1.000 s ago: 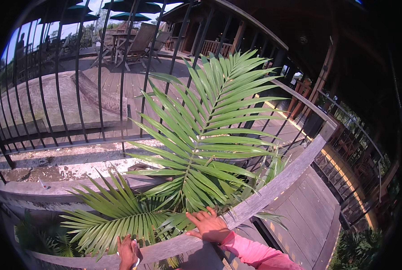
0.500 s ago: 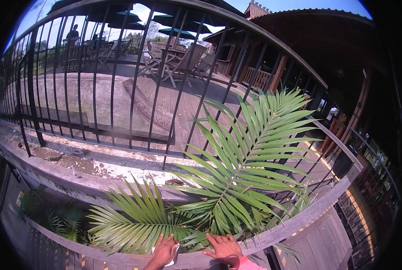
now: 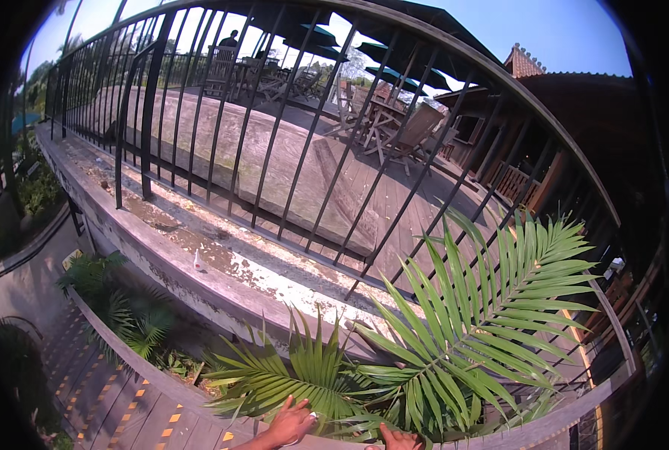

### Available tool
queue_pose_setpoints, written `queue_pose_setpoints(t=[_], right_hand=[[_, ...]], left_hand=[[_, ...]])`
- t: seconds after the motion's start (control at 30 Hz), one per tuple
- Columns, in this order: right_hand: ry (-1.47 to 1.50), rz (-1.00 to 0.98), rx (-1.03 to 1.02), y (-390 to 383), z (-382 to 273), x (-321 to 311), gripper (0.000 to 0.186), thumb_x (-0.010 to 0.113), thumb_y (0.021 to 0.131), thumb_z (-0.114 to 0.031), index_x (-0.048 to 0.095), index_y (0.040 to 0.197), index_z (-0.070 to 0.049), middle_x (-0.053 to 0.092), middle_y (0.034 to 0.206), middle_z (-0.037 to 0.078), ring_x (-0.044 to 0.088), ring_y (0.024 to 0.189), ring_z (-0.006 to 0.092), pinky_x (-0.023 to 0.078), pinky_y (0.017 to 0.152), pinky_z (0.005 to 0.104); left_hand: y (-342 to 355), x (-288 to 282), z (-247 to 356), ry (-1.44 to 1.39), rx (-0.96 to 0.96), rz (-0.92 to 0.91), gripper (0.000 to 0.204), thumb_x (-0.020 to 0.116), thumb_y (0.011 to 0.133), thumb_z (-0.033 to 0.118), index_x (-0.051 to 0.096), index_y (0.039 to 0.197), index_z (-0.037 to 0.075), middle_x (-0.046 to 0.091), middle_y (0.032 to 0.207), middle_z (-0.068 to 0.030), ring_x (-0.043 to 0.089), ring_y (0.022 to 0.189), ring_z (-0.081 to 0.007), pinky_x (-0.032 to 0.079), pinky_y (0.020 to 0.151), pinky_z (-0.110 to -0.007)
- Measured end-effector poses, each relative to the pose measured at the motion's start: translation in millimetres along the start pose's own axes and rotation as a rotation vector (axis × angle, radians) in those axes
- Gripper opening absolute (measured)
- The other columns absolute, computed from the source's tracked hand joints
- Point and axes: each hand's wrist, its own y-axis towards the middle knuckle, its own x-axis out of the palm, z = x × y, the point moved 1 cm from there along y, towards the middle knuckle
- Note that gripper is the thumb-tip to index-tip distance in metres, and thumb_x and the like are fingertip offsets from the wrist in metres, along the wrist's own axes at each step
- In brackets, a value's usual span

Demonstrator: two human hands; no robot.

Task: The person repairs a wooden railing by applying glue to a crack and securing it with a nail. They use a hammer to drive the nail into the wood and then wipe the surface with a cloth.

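Observation:
Both my hands are at the lower edge, by the wooden rail (image 3: 514,435) in front of green palm fronds. My left hand (image 3: 289,424) lies with its fingers stretched out toward the smaller frond (image 3: 304,379). A bit of something white (image 3: 313,415) shows at its side, mostly hidden by the hand; whether it is gripped is unclear. To the right, my right hand (image 3: 399,439) is cut off by the frame, with the visible fingers apart and seemingly empty. A large frond (image 3: 462,352) rises above it and leans right.
Beyond the plants runs a weathered ledge (image 3: 244,296) bearing a small white-and-red item (image 3: 198,260). Black fence bars (image 3: 270,161) stand behind it. Past them are a big wooden block (image 3: 267,154), folding chairs (image 3: 417,135) and dark umbrellas. A striped plank walkway (image 3: 151,412) lies lower left.
The view has turned left, so the fence, fronds and hands appear farther right and lower. The lower-left walkway now shows more. My right hand has partly left the frame.

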Motion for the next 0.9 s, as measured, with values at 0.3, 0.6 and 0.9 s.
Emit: queue_pose_setpoints(t=[0.3, 0.6, 0.9], right_hand=[[-0.138, -0.108, -0.003, 8, -18, -29, 0.078, 0.073, 0.089, -0.05, 0.046, 0.155, -0.017, 0.062, 0.14, 0.019, 0.059, 0.127, 0.0415, 0.047, 0.105, 0.0564], [-0.028, -0.11, -0.002, 14, -10, -17, 0.074, 0.073, 0.089, -0.049, 0.051, 0.15, -0.015, 0.063, 0.133, 0.02, 0.059, 0.122, 0.0437, 0.046, 0.101, 0.0606], [-0.076, 0.055, -0.091, -4, -18, -25, 0.075, 0.076, 0.088, -0.047, 0.052, 0.151, -0.015, 0.067, 0.13, 0.018, 0.066, 0.114, 0.0411, 0.049, 0.098, 0.0562]], left_hand=[[19, -1, 32, -0.14, 0.053, -0.009, 0.043, 0.039, 0.111, 0.034, 0.068, 0.113, 0.002, 0.068, 0.126, -0.0234, 0.048, 0.145, -0.0372, 0.02, 0.128, -0.059], [-8, -21, -23, -0.094, -0.03, 0.141, 0.041, 0.041, 0.111, 0.034, 0.066, 0.115, 0.002, 0.067, 0.126, -0.024, 0.048, 0.144, -0.0384, 0.023, 0.128, -0.056], [-21, -25, -52, -0.009, -0.136, 0.135, 0.037, 0.043, 0.111, 0.03, 0.067, 0.107, 0.001, 0.069, 0.121, -0.023, 0.05, 0.141, -0.044, 0.024, 0.126, -0.061]])
